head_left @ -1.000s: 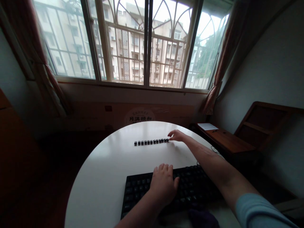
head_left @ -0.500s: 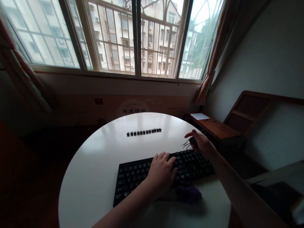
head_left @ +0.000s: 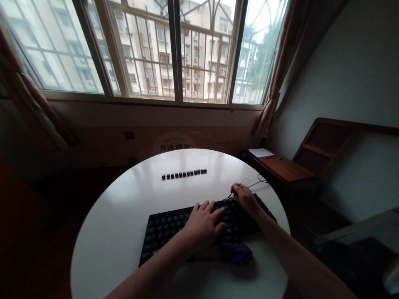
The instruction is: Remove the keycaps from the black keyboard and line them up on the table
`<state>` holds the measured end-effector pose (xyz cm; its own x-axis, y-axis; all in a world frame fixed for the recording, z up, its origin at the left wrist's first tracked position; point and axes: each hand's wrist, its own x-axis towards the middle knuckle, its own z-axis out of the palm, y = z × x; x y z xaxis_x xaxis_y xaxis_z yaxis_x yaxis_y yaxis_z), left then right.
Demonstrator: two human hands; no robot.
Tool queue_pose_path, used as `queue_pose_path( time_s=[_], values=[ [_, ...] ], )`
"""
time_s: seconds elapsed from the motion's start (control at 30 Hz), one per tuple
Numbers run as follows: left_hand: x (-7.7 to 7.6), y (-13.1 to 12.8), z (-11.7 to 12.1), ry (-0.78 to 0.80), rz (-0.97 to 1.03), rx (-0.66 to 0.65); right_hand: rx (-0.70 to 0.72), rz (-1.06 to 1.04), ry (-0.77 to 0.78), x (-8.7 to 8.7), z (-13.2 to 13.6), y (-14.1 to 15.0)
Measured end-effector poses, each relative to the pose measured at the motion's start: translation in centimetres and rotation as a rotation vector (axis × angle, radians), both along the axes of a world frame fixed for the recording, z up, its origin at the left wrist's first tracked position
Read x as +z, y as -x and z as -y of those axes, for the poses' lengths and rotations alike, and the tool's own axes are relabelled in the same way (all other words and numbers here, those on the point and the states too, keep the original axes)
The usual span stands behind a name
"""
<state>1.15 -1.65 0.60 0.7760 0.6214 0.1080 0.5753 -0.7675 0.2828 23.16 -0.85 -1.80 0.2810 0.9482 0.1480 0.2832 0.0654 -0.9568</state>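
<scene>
left hand (head_left: 202, 224) lies open on a black keyboard (head_left: 168, 222); right hand (head_left: 246, 199) pinches a thin wire tool (head_left: 229, 195) above its far edge.

the keyboard sits on a round white tabletop (head_left: 109, 232), a purple cloth (head_left: 237, 252) at its near side. it looks stiff and fairly weighty, best gripped by its long edges. the wire tool seems light and springy, its handle mostly hidden by curled fingers, so hold it there; the thin wires could bend. beyond, small dark keycaps (head_left: 184, 174) stand in a row; likely light, hard and smooth, they would suit a fingertip pinch at the sides. no container shows around them: they rest directly on the tabletop.
</scene>
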Motion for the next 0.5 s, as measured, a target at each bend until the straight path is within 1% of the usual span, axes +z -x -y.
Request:
queue_pose_path(
  time_s=[0.17,0.23,0.33,0.5],
  values=[
    [2.0,-1.4,-0.9,0.03,-0.071,-0.026,-0.019,0.112,0.012,0.1,-0.9,0.3],
    [2.5,-2.1,-1.4,0.016,-0.09,-0.05,-0.033,0.174,-0.007,0.3,-1.0,0.6],
    [2.1,-2.5,-1.9,-0.006,-0.018,-0.088,-0.033,0.267,-0.043,0.5,-0.7,0.9],
    [1.0,-2.0,-2.0,0.074,0.15,-0.126,0.012,0.389,-0.075,0.6,0.0,1.5]
  ],
)
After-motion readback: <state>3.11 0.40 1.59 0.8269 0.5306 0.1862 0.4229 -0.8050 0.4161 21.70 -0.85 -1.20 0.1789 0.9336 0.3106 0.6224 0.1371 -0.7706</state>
